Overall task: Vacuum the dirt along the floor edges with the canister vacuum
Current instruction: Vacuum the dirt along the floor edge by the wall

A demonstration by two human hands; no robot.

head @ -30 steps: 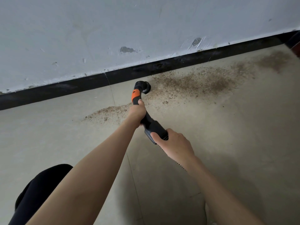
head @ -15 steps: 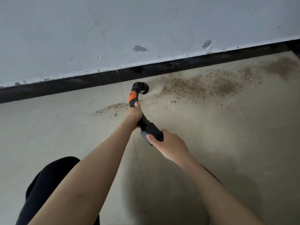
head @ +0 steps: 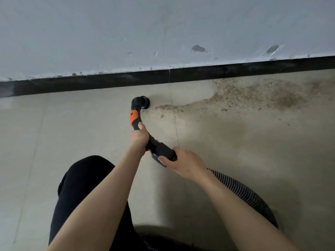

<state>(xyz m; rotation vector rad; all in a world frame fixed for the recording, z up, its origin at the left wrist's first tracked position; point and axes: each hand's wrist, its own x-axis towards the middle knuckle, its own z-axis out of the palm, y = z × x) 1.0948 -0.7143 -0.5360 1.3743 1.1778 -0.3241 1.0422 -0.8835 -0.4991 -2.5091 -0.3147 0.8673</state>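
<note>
We see the black vacuum wand (head: 140,124) with its orange band, its round brush nozzle (head: 143,102) down on the floor near the black baseboard. Brown dirt (head: 244,96) spreads rightward from the nozzle along the edge. The ribbed hose (head: 241,191) curves behind.

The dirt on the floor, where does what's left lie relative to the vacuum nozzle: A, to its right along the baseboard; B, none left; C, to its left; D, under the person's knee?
A: the brown dirt spreads rightward from the nozzle along the black baseboard; the floor to its left looks clean.
</note>
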